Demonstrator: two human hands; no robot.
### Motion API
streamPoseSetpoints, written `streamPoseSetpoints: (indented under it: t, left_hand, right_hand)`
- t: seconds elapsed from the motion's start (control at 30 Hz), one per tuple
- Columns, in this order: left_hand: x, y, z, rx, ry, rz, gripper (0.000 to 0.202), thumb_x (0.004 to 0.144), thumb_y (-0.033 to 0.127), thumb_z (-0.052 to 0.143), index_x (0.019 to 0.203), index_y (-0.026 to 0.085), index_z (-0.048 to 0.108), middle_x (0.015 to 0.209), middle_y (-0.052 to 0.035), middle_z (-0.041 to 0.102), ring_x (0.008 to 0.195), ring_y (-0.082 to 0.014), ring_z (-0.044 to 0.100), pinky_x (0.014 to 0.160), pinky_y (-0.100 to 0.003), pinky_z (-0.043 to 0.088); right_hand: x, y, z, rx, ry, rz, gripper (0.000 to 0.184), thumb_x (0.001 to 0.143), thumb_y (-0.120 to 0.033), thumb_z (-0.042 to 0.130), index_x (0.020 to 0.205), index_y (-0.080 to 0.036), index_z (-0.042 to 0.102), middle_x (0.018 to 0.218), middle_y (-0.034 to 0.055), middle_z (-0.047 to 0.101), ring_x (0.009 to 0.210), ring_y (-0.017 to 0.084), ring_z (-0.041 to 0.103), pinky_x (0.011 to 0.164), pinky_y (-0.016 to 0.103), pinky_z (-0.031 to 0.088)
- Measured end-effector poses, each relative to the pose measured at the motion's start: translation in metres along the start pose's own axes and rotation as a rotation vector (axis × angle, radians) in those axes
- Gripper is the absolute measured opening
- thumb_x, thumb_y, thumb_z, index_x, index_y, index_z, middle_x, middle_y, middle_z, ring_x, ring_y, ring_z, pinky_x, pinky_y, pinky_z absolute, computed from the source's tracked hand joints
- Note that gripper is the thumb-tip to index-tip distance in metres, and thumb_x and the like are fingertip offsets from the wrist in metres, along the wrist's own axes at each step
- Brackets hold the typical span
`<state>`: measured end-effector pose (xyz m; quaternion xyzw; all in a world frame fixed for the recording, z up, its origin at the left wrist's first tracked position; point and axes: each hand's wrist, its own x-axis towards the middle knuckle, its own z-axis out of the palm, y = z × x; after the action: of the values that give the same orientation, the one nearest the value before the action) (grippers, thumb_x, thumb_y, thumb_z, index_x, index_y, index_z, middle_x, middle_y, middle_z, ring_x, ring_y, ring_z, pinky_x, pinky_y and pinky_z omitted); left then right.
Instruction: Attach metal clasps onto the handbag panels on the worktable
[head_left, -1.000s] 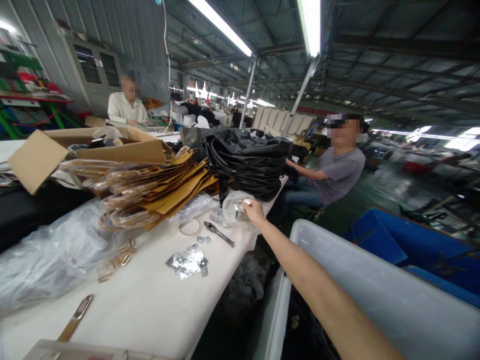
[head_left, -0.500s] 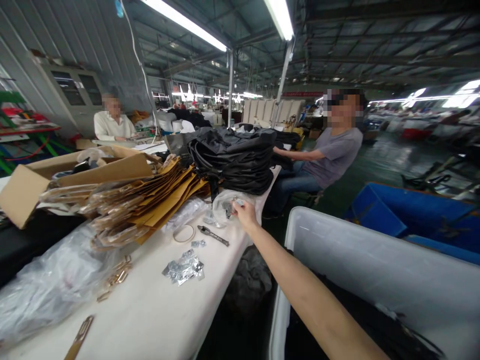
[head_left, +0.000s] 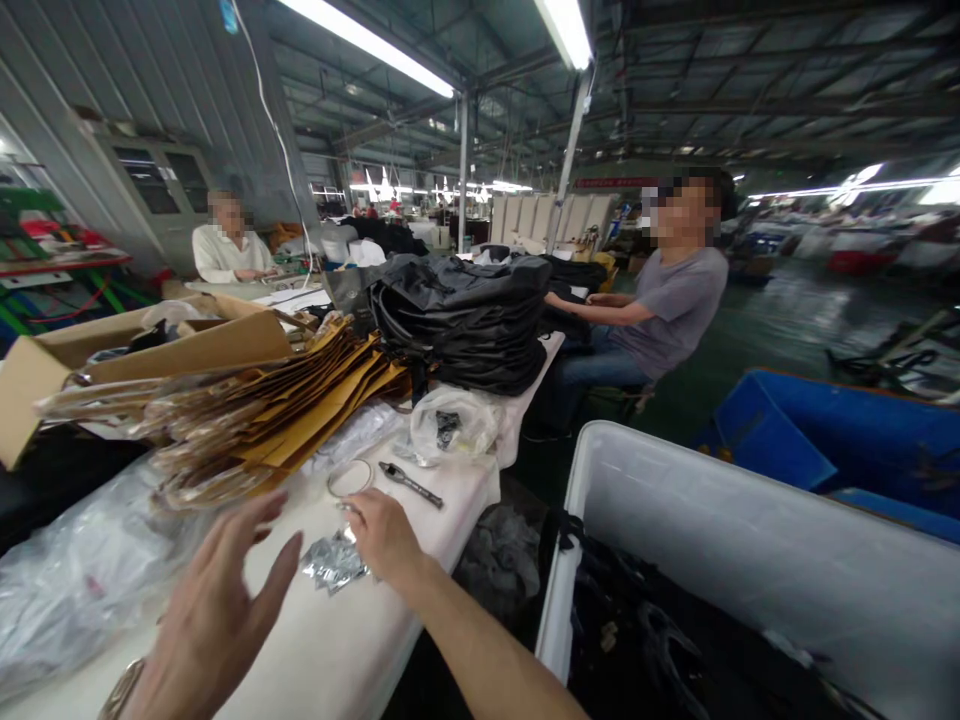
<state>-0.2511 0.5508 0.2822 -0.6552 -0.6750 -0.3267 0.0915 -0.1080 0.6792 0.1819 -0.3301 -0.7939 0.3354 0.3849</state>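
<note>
Over one table (head_left: 322,645), left hand (head_left: 217,605) spread, right hand (head_left: 386,540), grip unclear, one plate pile (head_left: 328,564)

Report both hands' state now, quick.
Left hand: open, nothing visibly held.
Right hand: partly curled at the metal plates; can't tell whether it holds any.

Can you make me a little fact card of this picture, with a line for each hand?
Left hand: open, over the white table
Right hand: fingertips by the shiny metal plates; grip unclear
Beyond the plates: dark hand tool, clear plastic bag
Big pile: black fabric
Right of table: white bin
Other people: two, one in a white top, one in a grey top
</note>
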Motion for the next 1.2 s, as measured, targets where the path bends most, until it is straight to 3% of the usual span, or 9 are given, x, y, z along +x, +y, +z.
streamPoseSetpoints:
  t: [0.1, 0.17, 0.3, 0.4, 0.53, 0.73, 0.83, 1.03, 1.2]
  left_hand:
    - [0.08, 0.052, 0.044, -0.128, -0.023, 0.182, 0.049, 0.101, 0.034, 0.052, 0.148, 0.024, 0.044, 0.151, -0.0142, 0.048, 0.131, -0.0276, 0.059, 0.11, -0.048, 0.055]
    - [0.122, 0.079, 0.076, -0.116, -0.134, 0.324, 0.042, 0.102, 0.026, 0.048, 0.143, 0.023, 0.051, 0.154, -0.0142, 0.046, 0.14, -0.0282, 0.051, 0.118, -0.051, 0.048]
    - [0.168, 0.099, 0.135, 0.06, -0.367, 0.374, 0.025, 0.1, 0.029, 0.054, 0.109, 0.019, 0.074, 0.158, -0.0148, 0.044, 0.137, -0.034, 0.049, 0.115, -0.053, 0.048]
    - [0.177, 0.098, 0.165, 0.15, -0.488, 0.254, 0.022, 0.097, 0.032, 0.059, 0.1, 0.02, 0.076, 0.163, -0.0124, 0.04, 0.135, -0.0393, 0.049, 0.102, -0.054, 0.056]
    - [0.176, 0.092, 0.188, 0.161, -0.535, 0.084, 0.028, 0.089, 0.029, 0.065, 0.115, 0.02, 0.071, 0.164, -0.0142, 0.036, 0.125, -0.0397, 0.058, 0.086, -0.049, 0.062]
    - [0.17, 0.07, 0.197, 0.158, -0.533, -0.007, 0.052, 0.085, 0.014, 0.061, 0.136, 0.023, 0.054, 0.169, -0.0146, 0.026, 0.111, -0.0299, 0.068, 0.083, -0.044, 0.062]
    - [0.169, 0.065, 0.199, 0.164, -0.487, 0.065, 0.055, 0.084, 0.007, 0.056, 0.136, 0.025, 0.053, 0.173, -0.0108, 0.018, 0.107, -0.0275, 0.069, 0.082, -0.044, 0.062]
    - [0.171, 0.069, 0.209, 0.141, -0.411, 0.306, 0.052, 0.082, 0.013, 0.062, 0.133, 0.024, 0.056, 0.177, -0.0071, 0.008, 0.125, -0.0321, 0.058, 0.093, -0.047, 0.061]
    - [0.17, 0.07, 0.211, 0.075, -0.515, 0.143, 0.068, 0.082, 0.015, 0.063, 0.146, 0.025, 0.041, 0.176, -0.0092, 0.013, 0.126, -0.0372, 0.059, 0.079, -0.046, 0.065]
  right_hand:
    - [-0.008, -0.002, 0.004, -0.067, -0.035, -0.138, 0.054, 0.09, -0.019, 0.064, 0.144, -0.023, 0.059, 0.137, 0.0103, 0.067, 0.132, 0.03, 0.059, 0.117, 0.045, 0.045]
    - [-0.015, 0.0, -0.011, -0.097, -0.065, -0.183, 0.064, 0.088, -0.023, 0.068, 0.15, -0.024, 0.053, 0.143, 0.0112, 0.064, 0.136, 0.033, 0.056, 0.119, 0.051, 0.042]
    - [-0.017, 0.018, -0.083, -0.175, -0.027, -0.037, 0.022, 0.098, -0.026, 0.057, 0.113, -0.026, 0.074, 0.107, 0.0085, 0.077, 0.107, 0.029, 0.07, 0.099, 0.043, 0.055]
    - [0.006, 0.047, -0.143, -0.242, 0.177, 0.017, 0.026, 0.103, -0.025, 0.049, 0.108, -0.022, 0.074, 0.104, 0.0101, 0.076, 0.104, 0.026, 0.069, 0.098, 0.039, 0.054]
    - [0.059, 0.091, -0.182, -0.398, -0.022, 0.031, 0.037, 0.097, -0.01, 0.045, 0.12, -0.018, 0.073, 0.122, 0.0112, 0.074, 0.116, 0.024, 0.068, 0.107, 0.037, 0.051]
    - [0.1, 0.114, -0.18, -0.77, -0.398, 0.209, 0.039, 0.084, -0.004, 0.057, 0.119, -0.016, 0.072, 0.119, 0.014, 0.075, 0.114, 0.03, 0.07, 0.099, 0.035, 0.054]
    - [0.103, 0.109, -0.182, -0.898, -0.443, 0.301, 0.032, 0.086, -0.013, 0.066, 0.117, -0.011, 0.071, 0.112, 0.0191, 0.076, 0.106, 0.034, 0.073, 0.09, 0.037, 0.057]
    - [0.11, 0.106, -0.195, -0.956, -0.528, 0.364, 0.033, 0.089, -0.031, 0.078, 0.116, -0.011, 0.073, 0.116, 0.02, 0.076, 0.11, 0.034, 0.073, 0.092, 0.036, 0.056]
    - [0.11, 0.106, -0.195, -0.961, -0.528, 0.226, 0.045, 0.092, -0.032, 0.077, 0.131, -0.015, 0.066, 0.129, 0.0173, 0.071, 0.117, 0.033, 0.07, 0.095, 0.036, 0.054]
